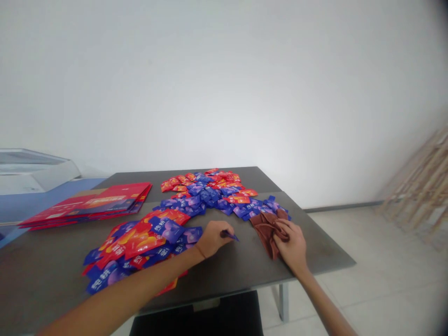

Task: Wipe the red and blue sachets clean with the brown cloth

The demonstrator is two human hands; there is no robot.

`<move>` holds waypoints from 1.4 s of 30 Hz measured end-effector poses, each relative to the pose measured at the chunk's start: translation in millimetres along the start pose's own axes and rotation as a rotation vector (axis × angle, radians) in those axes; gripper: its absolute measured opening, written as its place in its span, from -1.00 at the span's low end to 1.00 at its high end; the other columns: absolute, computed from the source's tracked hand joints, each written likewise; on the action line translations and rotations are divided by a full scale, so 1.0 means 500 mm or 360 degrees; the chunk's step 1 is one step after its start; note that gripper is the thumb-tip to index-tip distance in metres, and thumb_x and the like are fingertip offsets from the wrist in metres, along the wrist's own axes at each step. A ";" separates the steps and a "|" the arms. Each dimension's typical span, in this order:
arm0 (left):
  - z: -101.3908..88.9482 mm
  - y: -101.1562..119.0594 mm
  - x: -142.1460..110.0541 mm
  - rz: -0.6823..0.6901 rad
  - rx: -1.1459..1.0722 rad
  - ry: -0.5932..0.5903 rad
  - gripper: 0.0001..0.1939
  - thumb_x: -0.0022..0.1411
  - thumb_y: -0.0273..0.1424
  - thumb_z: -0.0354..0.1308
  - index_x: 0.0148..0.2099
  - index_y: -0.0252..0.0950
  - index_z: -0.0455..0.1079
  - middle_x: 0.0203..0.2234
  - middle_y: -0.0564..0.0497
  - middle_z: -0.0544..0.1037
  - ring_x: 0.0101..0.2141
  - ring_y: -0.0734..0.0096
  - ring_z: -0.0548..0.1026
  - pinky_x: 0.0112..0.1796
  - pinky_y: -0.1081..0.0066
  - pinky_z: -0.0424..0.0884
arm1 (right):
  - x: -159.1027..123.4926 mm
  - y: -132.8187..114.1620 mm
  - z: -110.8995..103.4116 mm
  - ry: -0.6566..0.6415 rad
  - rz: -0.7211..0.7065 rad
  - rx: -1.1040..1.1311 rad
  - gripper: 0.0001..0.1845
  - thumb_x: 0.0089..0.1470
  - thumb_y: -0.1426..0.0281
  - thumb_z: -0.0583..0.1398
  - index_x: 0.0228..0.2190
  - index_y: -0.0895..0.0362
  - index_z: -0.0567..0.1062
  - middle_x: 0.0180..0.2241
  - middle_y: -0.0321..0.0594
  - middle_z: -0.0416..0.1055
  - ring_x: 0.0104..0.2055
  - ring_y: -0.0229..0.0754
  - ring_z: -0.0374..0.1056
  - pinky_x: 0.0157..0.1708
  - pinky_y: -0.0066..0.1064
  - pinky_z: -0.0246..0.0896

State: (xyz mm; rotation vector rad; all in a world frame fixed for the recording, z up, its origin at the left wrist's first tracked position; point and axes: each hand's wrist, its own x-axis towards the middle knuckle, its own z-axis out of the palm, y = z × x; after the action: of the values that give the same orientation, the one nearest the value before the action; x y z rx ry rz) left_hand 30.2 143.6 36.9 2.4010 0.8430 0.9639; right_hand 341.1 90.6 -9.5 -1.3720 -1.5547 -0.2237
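My left hand (213, 238) is closed over the bare middle of the table, with a small blue packet (234, 236) poking out of its fingers. In my right hand (291, 245) is a bunched brown cloth (268, 229), its spread end lying on the tabletop. Left of my left hand lies a heap of red and blue packets (145, 238), partly hidden behind my forearm. More blue packets (252, 207) lie just beyond the cloth, joining a further pile of red and blue packets (206, 186) toward the back.
Flat red printed cartons (101, 203) are stacked on the left of the dark grey table (322, 247). A white open container (35, 172) stands beyond them on a blue surface. A black seat (199, 319) sits under the near edge. Wooden slats (420, 186) lean at the right wall.
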 end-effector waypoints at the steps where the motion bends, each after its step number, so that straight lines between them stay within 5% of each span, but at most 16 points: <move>1: -0.003 -0.003 -0.004 0.0061 -0.0031 -0.0118 -0.92 0.25 -0.45 0.35 -0.31 -0.27 0.51 -0.29 -0.06 0.68 -0.20 0.22 0.66 -0.07 0.30 0.53 | 0.000 -0.001 -0.001 -0.0003 0.0003 -0.0002 -0.73 0.13 0.33 0.26 -0.13 0.06 0.66 -0.02 -0.08 0.60 0.02 0.09 0.44 0.04 -0.03 0.35; 3: -0.015 -0.006 -0.011 0.0175 -0.0067 -0.0363 -0.95 0.25 -0.50 0.33 -0.28 -0.26 0.58 -0.19 -0.07 0.71 -0.06 0.20 0.67 0.05 0.30 0.51 | 0.001 -0.003 -0.002 -0.0008 0.0026 -0.0008 -0.73 0.13 0.33 0.26 -0.14 0.06 0.66 -0.02 -0.08 0.60 0.02 0.09 0.43 0.05 -0.03 0.35; 7: -0.061 -0.001 -0.018 0.0296 0.0019 -0.0724 -0.70 0.18 -0.66 0.27 -0.14 -0.18 0.65 0.05 -0.02 0.66 0.18 0.17 0.55 0.23 0.25 0.39 | 0.002 -0.007 -0.007 -0.0022 0.0046 -0.0010 -0.73 0.13 0.32 0.27 -0.13 0.07 0.66 -0.02 -0.08 0.60 0.03 0.08 0.43 0.07 -0.02 0.34; 10: -0.105 0.015 -0.024 0.0258 0.0285 -0.0793 -0.48 0.16 -0.73 0.17 0.04 -0.11 0.60 0.19 0.01 0.57 0.30 0.16 0.41 0.33 0.13 0.25 | 0.003 -0.013 -0.012 -0.0027 0.0038 -0.0007 -0.74 0.12 0.35 0.27 -0.14 0.07 0.66 -0.01 -0.10 0.60 0.03 0.07 0.43 0.08 -0.03 0.34; 14: -0.134 0.054 -0.057 0.0079 0.0665 -0.0675 -0.55 0.32 -0.70 0.01 0.09 -0.23 0.54 0.10 -0.11 0.60 0.11 0.19 0.56 0.17 0.19 0.44 | 0.006 -0.022 -0.017 -0.0036 0.0062 -0.0029 -0.73 0.10 0.37 0.26 -0.15 0.05 0.66 -0.01 -0.10 0.60 0.03 0.08 0.43 0.09 -0.01 0.34; 19: -0.091 0.128 -0.145 0.0078 0.1088 -0.0691 -0.81 0.41 -0.52 0.15 0.00 -0.31 0.53 -0.21 -0.12 0.64 -0.23 0.15 0.63 -0.22 0.26 0.54 | 0.007 -0.023 -0.019 -0.0068 0.0065 -0.0053 -0.71 0.09 0.39 0.26 -0.13 0.06 0.66 -0.01 -0.10 0.60 0.04 0.09 0.43 0.09 -0.02 0.33; 23: -0.041 0.163 -0.183 0.0400 0.1372 -0.0773 -0.74 0.43 -0.57 0.13 0.12 -0.42 0.49 -0.03 -0.24 0.63 -0.06 0.11 0.61 -0.17 0.25 0.54 | 0.006 -0.017 -0.019 -0.0061 0.0045 -0.0047 -0.73 0.10 0.38 0.27 -0.13 0.06 0.65 -0.01 -0.11 0.60 0.04 0.07 0.43 0.09 -0.04 0.33; 31: -0.008 0.162 -0.138 0.0349 0.1408 -0.0883 -0.84 0.44 -0.56 0.11 -0.02 -0.40 0.51 -0.20 -0.19 0.62 -0.22 0.16 0.59 -0.32 0.26 0.51 | 0.004 -0.015 -0.020 -0.0077 0.0037 -0.0064 -0.74 0.15 0.34 0.25 -0.12 0.05 0.65 0.01 -0.09 0.58 0.05 0.09 0.42 0.10 -0.01 0.32; 37: 0.004 0.180 -0.149 0.0318 0.1427 -0.0771 -0.73 0.43 -0.56 0.12 0.13 -0.45 0.48 0.04 -0.34 0.59 0.02 0.03 0.58 -0.11 0.19 0.57 | 0.000 -0.006 -0.015 -0.0087 0.0051 -0.0065 -0.73 0.16 0.31 0.26 -0.10 0.04 0.66 0.02 -0.10 0.58 0.06 0.09 0.41 0.11 0.00 0.31; 42: -0.004 0.166 -0.125 0.0330 0.1270 -0.0858 -0.77 0.44 -0.60 0.08 0.05 -0.40 0.51 -0.06 -0.29 0.63 -0.08 0.14 0.63 -0.18 0.26 0.58 | -0.001 -0.008 -0.014 -0.0068 0.0036 -0.0085 -0.73 0.15 0.32 0.26 -0.11 0.03 0.65 0.01 -0.11 0.58 0.05 0.09 0.41 0.10 -0.01 0.32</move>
State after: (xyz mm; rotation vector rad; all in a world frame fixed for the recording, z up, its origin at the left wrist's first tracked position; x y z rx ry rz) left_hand 24.0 41.5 56.1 3.2310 0.8737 -0.0445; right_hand 341.6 84.0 -4.8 -1.4434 -1.5776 -0.2247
